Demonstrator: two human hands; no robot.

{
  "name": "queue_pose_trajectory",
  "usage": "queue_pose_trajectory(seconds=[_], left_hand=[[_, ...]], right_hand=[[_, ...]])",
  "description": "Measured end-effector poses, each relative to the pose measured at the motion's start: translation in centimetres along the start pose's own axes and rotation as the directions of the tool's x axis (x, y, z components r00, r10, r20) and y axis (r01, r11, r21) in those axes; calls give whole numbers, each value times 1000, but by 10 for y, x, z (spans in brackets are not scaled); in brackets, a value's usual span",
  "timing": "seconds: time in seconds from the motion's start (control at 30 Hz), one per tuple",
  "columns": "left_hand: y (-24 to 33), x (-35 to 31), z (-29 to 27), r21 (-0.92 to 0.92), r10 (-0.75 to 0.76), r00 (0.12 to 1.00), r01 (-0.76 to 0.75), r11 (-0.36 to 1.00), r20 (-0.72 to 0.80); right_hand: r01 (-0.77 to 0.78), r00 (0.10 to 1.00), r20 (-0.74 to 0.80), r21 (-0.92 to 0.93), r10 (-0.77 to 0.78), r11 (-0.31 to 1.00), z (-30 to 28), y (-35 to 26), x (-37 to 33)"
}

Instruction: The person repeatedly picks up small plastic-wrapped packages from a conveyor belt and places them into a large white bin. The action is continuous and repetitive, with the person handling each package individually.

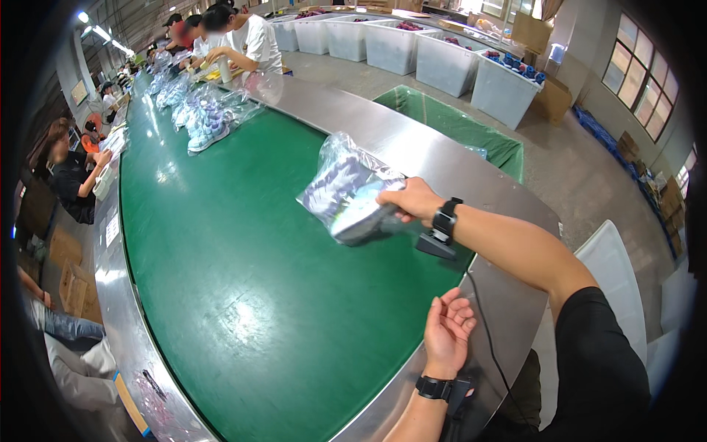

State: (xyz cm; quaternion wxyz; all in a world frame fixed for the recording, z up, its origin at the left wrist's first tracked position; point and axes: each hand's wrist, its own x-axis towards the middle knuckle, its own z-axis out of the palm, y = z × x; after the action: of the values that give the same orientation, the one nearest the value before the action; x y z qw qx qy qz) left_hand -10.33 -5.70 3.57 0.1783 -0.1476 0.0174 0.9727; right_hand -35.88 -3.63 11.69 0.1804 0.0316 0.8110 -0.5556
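Observation:
My right hand [412, 200] grips one end of a clear plastic bag [340, 147] with a pair of sneakers [346, 193] inside, white with dark purple-grey patterning. The bag hangs tilted over the green conveyor belt [243, 309], close to its right edge; whether it touches the belt I cannot tell. Below it, my left hand [449, 331] is palm up beside the belt's near right edge, fingers loosely curled and apart, with nothing in it. Both wrists wear black straps with small devices.
Bagged shoes [206, 125] lie farther up the belt. A metal border [412, 147] runs along the belt. Beyond it stand a green-lined bin [442, 121] and several translucent tubs [504, 92]. A black cable [482, 324] hangs beside my left hand. Co-workers [254, 40] line both sides.

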Motion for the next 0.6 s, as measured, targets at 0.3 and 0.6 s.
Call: queue_pose_trajectory(seconds=[0.3, 0.6], left_hand=[[-7, -6, 5, -205, -75, 972, 121, 971, 222], [-57, -23, 21, 121, -386, 880, 366, 923, 276]], right_hand=[[558, 696, 201, -755, -689, 344, -130, 8, -245], [405, 776, -39, -735, -630, 544, -155, 96, -404]])
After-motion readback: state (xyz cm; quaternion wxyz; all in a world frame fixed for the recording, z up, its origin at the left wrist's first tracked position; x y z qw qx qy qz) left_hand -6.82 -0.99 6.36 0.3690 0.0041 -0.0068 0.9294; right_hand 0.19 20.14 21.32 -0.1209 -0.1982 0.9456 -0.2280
